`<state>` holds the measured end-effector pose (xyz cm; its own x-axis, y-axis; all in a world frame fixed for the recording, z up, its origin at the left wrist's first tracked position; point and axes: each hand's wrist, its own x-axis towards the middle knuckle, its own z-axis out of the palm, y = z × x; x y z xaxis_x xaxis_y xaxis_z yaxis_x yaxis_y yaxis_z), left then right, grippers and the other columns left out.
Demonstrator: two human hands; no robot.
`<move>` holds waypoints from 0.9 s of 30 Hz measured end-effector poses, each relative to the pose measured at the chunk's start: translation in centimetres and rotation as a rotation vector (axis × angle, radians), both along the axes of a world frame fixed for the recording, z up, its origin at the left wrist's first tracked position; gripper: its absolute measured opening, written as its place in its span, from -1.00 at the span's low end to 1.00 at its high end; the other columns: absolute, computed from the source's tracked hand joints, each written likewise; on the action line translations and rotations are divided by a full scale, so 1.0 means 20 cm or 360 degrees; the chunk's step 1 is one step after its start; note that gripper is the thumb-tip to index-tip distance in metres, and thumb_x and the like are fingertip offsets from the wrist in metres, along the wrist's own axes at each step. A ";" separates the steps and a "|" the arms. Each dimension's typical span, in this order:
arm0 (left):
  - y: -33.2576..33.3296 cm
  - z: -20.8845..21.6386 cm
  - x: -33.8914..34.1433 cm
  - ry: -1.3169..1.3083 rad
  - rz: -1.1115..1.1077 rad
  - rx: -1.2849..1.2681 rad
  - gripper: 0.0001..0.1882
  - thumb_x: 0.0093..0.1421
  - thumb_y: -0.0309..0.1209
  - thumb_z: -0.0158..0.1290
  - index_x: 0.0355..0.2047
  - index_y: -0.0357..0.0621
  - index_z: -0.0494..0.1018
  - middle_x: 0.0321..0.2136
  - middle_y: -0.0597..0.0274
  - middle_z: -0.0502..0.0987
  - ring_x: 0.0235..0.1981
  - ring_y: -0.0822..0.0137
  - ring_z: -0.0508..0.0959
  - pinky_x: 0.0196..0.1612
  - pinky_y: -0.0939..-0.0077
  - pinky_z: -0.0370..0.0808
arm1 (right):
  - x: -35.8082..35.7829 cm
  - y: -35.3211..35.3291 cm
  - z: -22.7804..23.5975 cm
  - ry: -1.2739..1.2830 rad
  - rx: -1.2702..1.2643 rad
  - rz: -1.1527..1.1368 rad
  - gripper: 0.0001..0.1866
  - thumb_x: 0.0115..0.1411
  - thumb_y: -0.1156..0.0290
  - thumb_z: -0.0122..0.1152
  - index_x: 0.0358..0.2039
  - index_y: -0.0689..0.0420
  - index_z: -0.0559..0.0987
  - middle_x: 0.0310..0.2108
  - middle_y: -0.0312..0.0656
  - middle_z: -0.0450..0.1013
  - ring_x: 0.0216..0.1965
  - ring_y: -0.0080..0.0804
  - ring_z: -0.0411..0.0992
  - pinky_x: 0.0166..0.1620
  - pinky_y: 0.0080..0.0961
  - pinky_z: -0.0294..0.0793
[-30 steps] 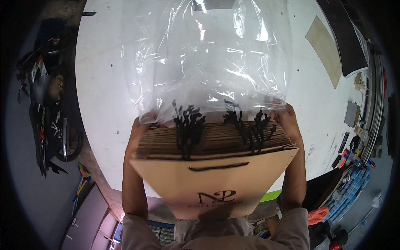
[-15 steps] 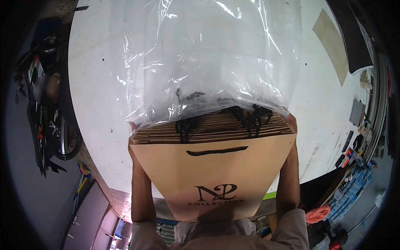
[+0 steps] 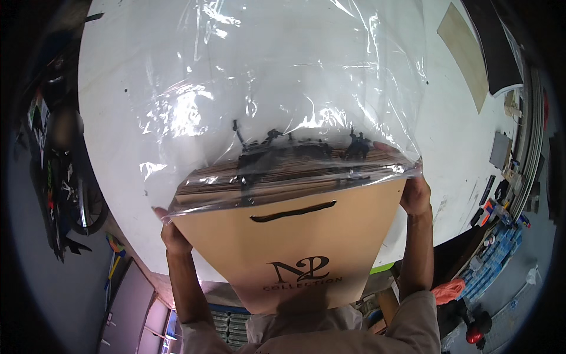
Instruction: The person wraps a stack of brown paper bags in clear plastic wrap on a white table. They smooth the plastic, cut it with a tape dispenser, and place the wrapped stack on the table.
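Note:
A thick stack of brown paper bags (image 3: 277, 236) with black cord handles leans against my front, its top end on the white table. A clear plastic bag (image 3: 265, 76) lies over the table, and its open edge covers the top of the stack and the bunched handles. At the stack's left corner my left hand (image 3: 174, 233) is closed on the plastic edge, thumb upward. My right hand (image 3: 416, 192) grips the plastic edge at the right corner. Some fingers of both hands are hidden behind the stack and the film.
The white table (image 3: 112, 118) stretches ahead and to both sides. A beige sheet (image 3: 464, 56) lies at its far right. Tools and blue boxes (image 3: 492, 256) are at the right, beside an orange-red bundle (image 3: 449, 290). A motorcycle (image 3: 65, 171) stands at the left.
The plastic edge has come nearer to me, over the handles and the stack's top. Both hands have moved outward at the corners, and the stack has shifted slightly left.

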<state>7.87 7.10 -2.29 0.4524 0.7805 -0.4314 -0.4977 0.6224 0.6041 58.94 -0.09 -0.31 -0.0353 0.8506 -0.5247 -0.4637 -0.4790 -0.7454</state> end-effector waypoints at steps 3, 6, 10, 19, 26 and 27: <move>-0.04 -0.07 -0.08 0.0011 -0.0095 0.0086 -0.06 0.37 0.32 -0.25 0.33 -0.38 0.19 0.19 -0.11 0.44 0.15 0.06 0.50 0.17 0.14 0.48 | 0.03 -0.08 -0.04 0.0050 0.0109 0.0036 -0.06 0.35 -0.21 0.01 0.44 0.30 0.08 0.43 0.01 0.12 0.41 -0.16 0.14 0.40 -0.15 0.15; -0.14 -0.10 -0.11 0.0344 0.0093 0.0055 -0.03 0.28 0.34 -0.08 0.31 -0.35 0.22 0.20 -0.12 0.42 0.17 0.01 0.50 0.19 0.04 0.47 | 0.05 -0.13 -0.07 0.0043 0.0103 0.0027 0.02 0.24 -0.19 0.20 0.43 0.31 0.08 0.41 -0.02 0.15 0.38 -0.20 0.18 0.38 -0.20 0.20; -0.14 0.00 -0.05 0.0538 0.0189 -0.0202 0.07 0.16 0.30 0.11 0.39 -0.31 0.10 0.26 -0.11 0.36 0.23 0.02 0.45 0.25 0.02 0.43 | 0.04 -0.17 -0.11 -0.0006 0.0136 -0.0062 -0.10 0.30 -0.10 0.12 0.39 0.34 0.17 0.36 -0.02 0.23 0.33 -0.21 0.26 0.33 -0.26 0.27; -0.06 0.00 0.12 0.0737 0.0113 -0.0035 0.22 -0.06 0.29 0.34 0.35 -0.38 0.15 0.23 -0.01 0.37 0.22 0.20 0.42 0.26 0.32 0.41 | 0.17 -0.43 -0.23 -0.0110 -0.0162 -0.0241 -0.17 0.20 0.05 0.27 0.30 0.35 0.28 0.23 0.06 0.36 0.22 -0.15 0.39 0.20 -0.19 0.45; -0.18 -0.02 0.04 0.0773 -0.0235 -0.0135 0.06 -0.08 -0.07 0.49 0.34 -0.24 0.23 0.24 0.07 0.36 0.22 0.24 0.41 0.23 0.32 0.40 | 0.18 -0.54 -0.28 -0.0335 -0.0130 -0.0225 0.07 -0.18 0.29 0.59 0.33 0.27 0.22 0.20 -0.01 0.35 0.20 -0.12 0.40 0.17 -0.19 0.50; -0.15 0.01 0.05 0.0554 -0.0064 -0.0209 -0.12 0.06 -0.11 0.34 0.30 -0.24 0.26 0.20 0.05 0.40 0.18 0.22 0.44 0.20 0.28 0.44 | 0.16 -0.48 -0.23 -0.0299 -0.0133 -0.0156 0.13 -0.18 0.19 0.59 0.35 0.29 0.18 0.23 0.02 0.32 0.23 -0.10 0.36 0.22 -0.15 0.44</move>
